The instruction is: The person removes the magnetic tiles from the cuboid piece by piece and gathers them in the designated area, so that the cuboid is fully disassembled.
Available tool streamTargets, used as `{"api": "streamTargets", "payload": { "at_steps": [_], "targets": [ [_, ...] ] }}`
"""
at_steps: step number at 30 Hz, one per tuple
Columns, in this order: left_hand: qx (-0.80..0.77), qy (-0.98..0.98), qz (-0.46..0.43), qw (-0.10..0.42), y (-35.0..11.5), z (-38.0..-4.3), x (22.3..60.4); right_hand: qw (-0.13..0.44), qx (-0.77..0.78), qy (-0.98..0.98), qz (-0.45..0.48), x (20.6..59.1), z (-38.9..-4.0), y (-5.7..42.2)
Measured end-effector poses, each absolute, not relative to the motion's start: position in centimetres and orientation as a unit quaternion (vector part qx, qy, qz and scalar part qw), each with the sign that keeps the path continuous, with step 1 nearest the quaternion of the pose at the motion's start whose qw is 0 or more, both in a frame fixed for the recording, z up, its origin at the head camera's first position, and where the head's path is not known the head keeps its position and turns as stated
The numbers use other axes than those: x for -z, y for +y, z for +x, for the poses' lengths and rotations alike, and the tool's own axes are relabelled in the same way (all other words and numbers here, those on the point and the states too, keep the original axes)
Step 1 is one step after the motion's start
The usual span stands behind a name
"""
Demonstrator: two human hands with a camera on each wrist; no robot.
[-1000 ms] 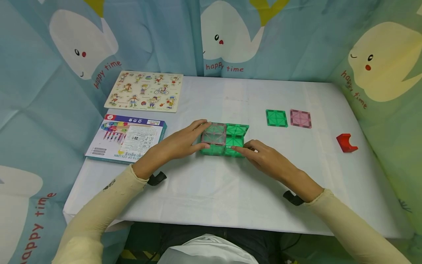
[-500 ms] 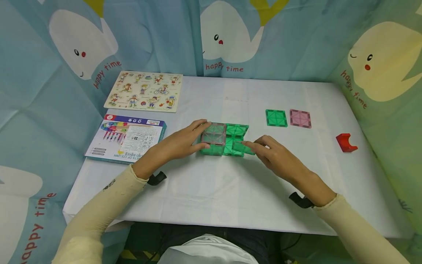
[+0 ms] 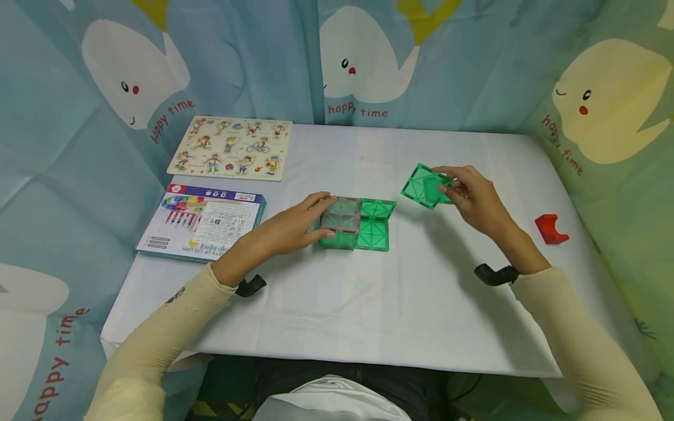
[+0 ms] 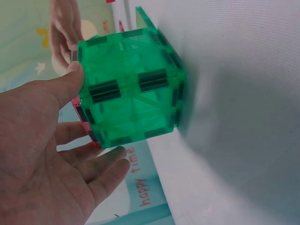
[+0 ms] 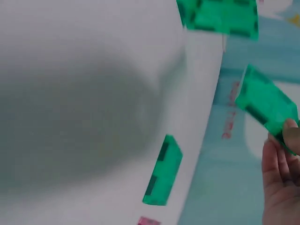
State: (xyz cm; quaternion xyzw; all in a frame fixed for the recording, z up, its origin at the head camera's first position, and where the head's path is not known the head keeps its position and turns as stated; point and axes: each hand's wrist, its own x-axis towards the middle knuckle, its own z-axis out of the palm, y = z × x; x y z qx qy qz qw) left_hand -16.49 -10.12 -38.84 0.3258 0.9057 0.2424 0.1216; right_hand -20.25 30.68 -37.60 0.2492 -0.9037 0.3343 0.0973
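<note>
A cube of green magnetic tiles (image 4: 131, 89) with a pink tile (image 3: 341, 214) on top stands mid-table. My left hand (image 3: 295, 225) holds it, thumb on the near top edge and a finger at the far edge. Joined to its right side are a flat green tile (image 3: 372, 235) and a tilted green tile (image 3: 378, 207). My right hand (image 3: 474, 196) pinches a loose green magnetic tile (image 5: 267, 101) in the air, overlapping in the head view another green tile (image 5: 164, 173) on the table. A pink tile (image 5: 149, 221) beyond is mostly hidden by that hand.
A red block with a curved notch (image 3: 551, 228) lies at the right. On the left are a boxed set (image 3: 202, 222) and a wooden picture board (image 3: 231, 146) behind it. A whale-print curtain (image 3: 284, 64) surrounds the table (image 3: 326, 304).
My right hand has taken the green tile from the front of the right-hand section and carried it up, away and to the right. The left hand stays on the cube.
</note>
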Motion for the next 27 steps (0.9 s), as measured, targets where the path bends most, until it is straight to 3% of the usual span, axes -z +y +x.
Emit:
{"api": "streamTargets", "payload": {
  "at_steps": [17, 20, 27],
  "targets": [
    [-0.243, 0.907, 0.322, 0.124, -10.2, -16.5, 39.0, -0.165, -0.325, -0.911, 0.195, 39.3, -29.0, 30.2],
    [-0.241, 0.907, 0.322, 0.123, -10.2, -16.5, 39.0, -0.183, -0.322, -0.909, 0.191, 39.9, -30.0, 29.9],
    [-0.239, 0.908, 0.323, 0.122, -10.2, -16.5, 39.0, -0.168, -0.300, -0.922, 0.177, 40.7, -31.0, 28.6]
  ]
}}
